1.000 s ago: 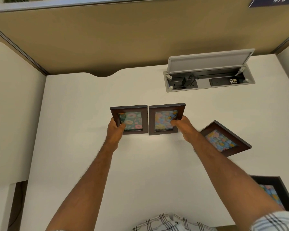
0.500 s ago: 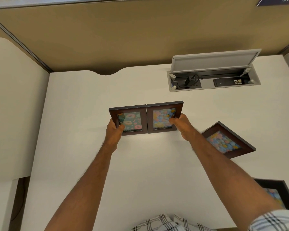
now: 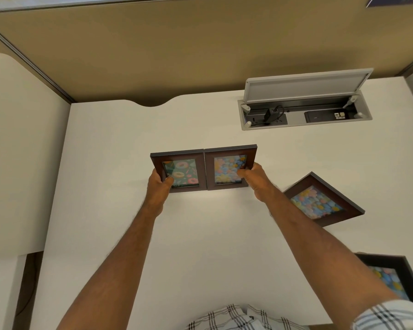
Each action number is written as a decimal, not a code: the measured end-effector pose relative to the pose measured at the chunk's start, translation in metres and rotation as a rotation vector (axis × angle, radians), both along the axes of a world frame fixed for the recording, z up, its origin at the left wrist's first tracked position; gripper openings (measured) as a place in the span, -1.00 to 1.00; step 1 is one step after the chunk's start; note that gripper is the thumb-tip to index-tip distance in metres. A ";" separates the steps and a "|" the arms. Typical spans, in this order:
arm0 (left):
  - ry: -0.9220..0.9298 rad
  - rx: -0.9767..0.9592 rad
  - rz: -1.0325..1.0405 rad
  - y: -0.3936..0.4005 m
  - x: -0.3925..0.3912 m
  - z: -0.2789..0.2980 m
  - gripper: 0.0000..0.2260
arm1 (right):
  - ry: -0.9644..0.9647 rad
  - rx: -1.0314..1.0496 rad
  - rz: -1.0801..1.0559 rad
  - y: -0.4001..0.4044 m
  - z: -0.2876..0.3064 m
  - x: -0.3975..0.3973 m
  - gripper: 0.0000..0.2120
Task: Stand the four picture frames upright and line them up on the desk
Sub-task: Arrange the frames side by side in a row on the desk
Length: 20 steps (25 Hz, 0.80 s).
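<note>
A view from above looks down at a white surface (image 3: 110, 186) bordered at the back by a tan partition wall (image 3: 177, 55). Two bare forearms reach forward from the bottom edge.

Near the middle, two brown picture frames stand upright side by side, their inner edges touching. The doughnut frame (image 3: 180, 171), on the left, shows pink and orange doughnuts on a dark green ground. The left hand (image 3: 158, 186) holds its lower left corner, thumb pressed on the front of the frame and fingers closed around its outer edge behind. The flower frame (image 3: 229, 169), on the right, shows blue, yellow and pink blossoms. The right hand (image 3: 256, 181) holds its right side, thumb laid across the front and fingers clamped around the edge.

To the right, near the right forearm, a third frame (image 3: 324, 201) with a similar blossom picture lies flat on the surface, turned at an angle. A fourth frame (image 3: 391, 275), darker, lies flat at the lower right corner, partly hidden by the right arm and cut off by the picture's edge.

At the back right, a recessed cable box (image 3: 305, 113) sits in the surface with its grey lid raised; a black plug and cable show inside. A checked sleeve (image 3: 391, 315) covers the right upper arm.
</note>
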<state>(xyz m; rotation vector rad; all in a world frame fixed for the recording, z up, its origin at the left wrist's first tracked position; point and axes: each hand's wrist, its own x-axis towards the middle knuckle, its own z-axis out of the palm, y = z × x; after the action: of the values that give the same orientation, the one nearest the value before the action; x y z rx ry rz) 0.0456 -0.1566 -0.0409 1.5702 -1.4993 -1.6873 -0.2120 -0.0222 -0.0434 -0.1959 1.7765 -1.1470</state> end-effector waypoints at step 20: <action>0.042 -0.012 -0.021 0.001 0.001 0.000 -0.59 | 0.016 0.212 -0.915 0.169 0.003 0.070 -0.58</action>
<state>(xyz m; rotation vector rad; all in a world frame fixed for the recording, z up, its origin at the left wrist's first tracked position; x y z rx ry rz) 0.0462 -0.1551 -0.0405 1.5078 -1.5075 -1.7089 -0.1422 0.1465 -0.0402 0.8158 2.0340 -1.5416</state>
